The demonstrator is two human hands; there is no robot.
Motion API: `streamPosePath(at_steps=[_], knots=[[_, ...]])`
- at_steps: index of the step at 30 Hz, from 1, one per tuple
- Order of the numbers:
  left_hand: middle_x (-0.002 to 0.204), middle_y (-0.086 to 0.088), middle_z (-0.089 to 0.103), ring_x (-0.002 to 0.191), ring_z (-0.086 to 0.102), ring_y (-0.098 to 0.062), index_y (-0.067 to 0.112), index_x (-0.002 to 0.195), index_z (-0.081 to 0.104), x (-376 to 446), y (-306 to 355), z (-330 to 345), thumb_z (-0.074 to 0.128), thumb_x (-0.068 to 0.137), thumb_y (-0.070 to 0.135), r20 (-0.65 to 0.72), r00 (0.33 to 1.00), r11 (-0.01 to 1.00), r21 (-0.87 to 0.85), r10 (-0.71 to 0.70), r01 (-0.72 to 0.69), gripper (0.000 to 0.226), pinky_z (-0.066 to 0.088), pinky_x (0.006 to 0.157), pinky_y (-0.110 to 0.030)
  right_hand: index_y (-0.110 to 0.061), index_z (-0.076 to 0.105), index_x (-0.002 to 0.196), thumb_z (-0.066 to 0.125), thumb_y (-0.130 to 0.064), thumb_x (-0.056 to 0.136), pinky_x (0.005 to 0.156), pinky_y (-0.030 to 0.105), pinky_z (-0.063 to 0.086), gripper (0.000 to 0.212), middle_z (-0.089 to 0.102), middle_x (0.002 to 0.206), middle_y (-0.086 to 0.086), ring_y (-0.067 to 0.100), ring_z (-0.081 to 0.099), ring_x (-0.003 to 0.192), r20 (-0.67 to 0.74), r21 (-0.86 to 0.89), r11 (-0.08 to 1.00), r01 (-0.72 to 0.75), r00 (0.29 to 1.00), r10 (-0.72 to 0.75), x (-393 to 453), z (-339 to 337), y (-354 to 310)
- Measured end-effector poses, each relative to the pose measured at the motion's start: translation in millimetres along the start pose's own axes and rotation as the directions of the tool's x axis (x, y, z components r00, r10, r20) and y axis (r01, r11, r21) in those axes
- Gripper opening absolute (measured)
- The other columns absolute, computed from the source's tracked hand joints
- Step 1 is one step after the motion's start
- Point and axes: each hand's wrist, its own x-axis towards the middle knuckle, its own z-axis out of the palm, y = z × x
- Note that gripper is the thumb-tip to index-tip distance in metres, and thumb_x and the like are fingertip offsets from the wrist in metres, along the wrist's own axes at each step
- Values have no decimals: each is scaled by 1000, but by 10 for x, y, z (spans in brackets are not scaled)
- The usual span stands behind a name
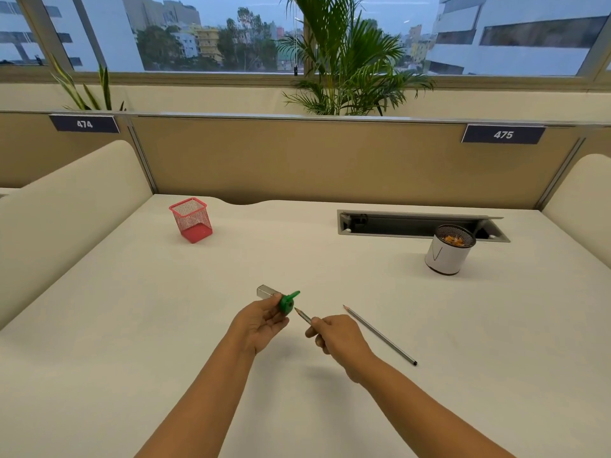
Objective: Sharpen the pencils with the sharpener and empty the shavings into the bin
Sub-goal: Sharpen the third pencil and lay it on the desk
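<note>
My left hand [261, 320] grips a green sharpener [287, 304] above the middle of the desk. My right hand [337, 335] pinches a grey pencil [303, 315] whose sharpened tip points at the sharpener, a short gap away from it. A second grey pencil [380, 335] lies on the desk to the right, tip pointing away from me. A small silver box [264, 291] lies on the desk just behind my left hand. The round bin [446, 252], white-wrapped with a dark mesh rim, stands at the right with orange shavings inside.
A red mesh pencil holder [191, 219] stands at the back left of the cream desk [165, 325]. A cable tray with its lid raised [413, 223] is set into the desk behind the bin. Padded dividers border the desk on both sides.
</note>
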Motion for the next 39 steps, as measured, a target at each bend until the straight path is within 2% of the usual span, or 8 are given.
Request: streamPosePath(at_steps=[7, 11, 16, 18, 22, 26, 32, 39], knots=[[71, -11, 65, 75, 56, -18, 5, 79, 56, 91, 49, -142, 52, 92, 6, -115, 993, 997, -71, 23, -31, 13, 35, 107, -39, -22, 64, 69, 46, -21, 91, 65, 25, 37, 28, 55, 67, -4, 11, 46, 60, -27, 7, 1000, -23, 999, 23, 37, -25, 210], [47, -5, 67, 75, 57, -17, 6, 80, 56, 113, -9, -189, 53, 91, 6, -124, 992, 996, -83, 1, -11, 11, 36, 104, -38, -17, 65, 84, 43, -16, 92, 59, 24, 35, 23, 51, 67, -4, 12, 42, 58, -48, -25, 999, -28, 998, 27, 47, -20, 245], [80, -10, 60, 75, 57, -17, 6, 81, 55, 107, -46, -233, 53, 91, 7, -131, 991, 997, -81, 2, -12, 11, 36, 106, -38, -8, 64, 106, 40, -11, 94, 47, 20, 28, 27, 55, 74, 1, 9, 37, 51, -79, -140, 990, 28, 996, -40, 36, 5, 285], [82, -11, 59, 75, 57, -17, 6, 80, 56, 101, -58, -245, 54, 91, 7, -137, 991, 996, -84, -2, -9, 11, 36, 105, -39, -8, 63, 108, 40, -11, 94, 45, 19, 27, 27, 64, 87, 7, 9, 37, 49, -93, -160, 986, 49, 994, -65, 31, 21, 298], [80, -12, 60, 75, 57, -18, 4, 80, 56, 77, -93, -223, 54, 91, 7, -123, 992, 996, -88, -28, 18, 12, 37, 105, -39, -8, 64, 108, 43, -12, 94, 50, 17, 31, 26, 56, 77, -1, 7, 42, 55, -115, -169, 981, 100, 986, -120, 44, 56, 305], [56, -10, 69, 76, 58, -20, 3, 82, 57, 52, -124, -147, 56, 90, 8, -87, 994, 995, -90, -60, 52, 9, 39, 101, -39, -8, 66, 104, 47, -14, 92, 57, 14, 36, 22, 59, 92, 0, 9, 50, 70, -132, -317, 926, 207, 957, -259, 40, 84, 283], [75, -13, 66, 76, 59, -21, 3, 82, 59, 10, -151, -59, 60, 87, 8, -63, 997, 998, -41, -55, 52, 7, 43, 97, -41, -12, 62, 112, 45, -17, 94, 85, 25, 42, 25, 64, 111, 4, 20, 58, 101, -133, -474, 837, 271, 918, -373, 19, 101, 251], [74, -10, 70, 77, 63, -23, 6, 82, 62, -6, -143, -19, 65, 84, 12, -37, 998, 998, 46, -48, 50, 7, 51, 75, -38, -13, 58, 108, 42, -21, 96, 77, 32, 45, 22, 66, 103, 5, 24, 59, 91, -121, -589, 734, 338, 861, -493, 23, 52, 222]])
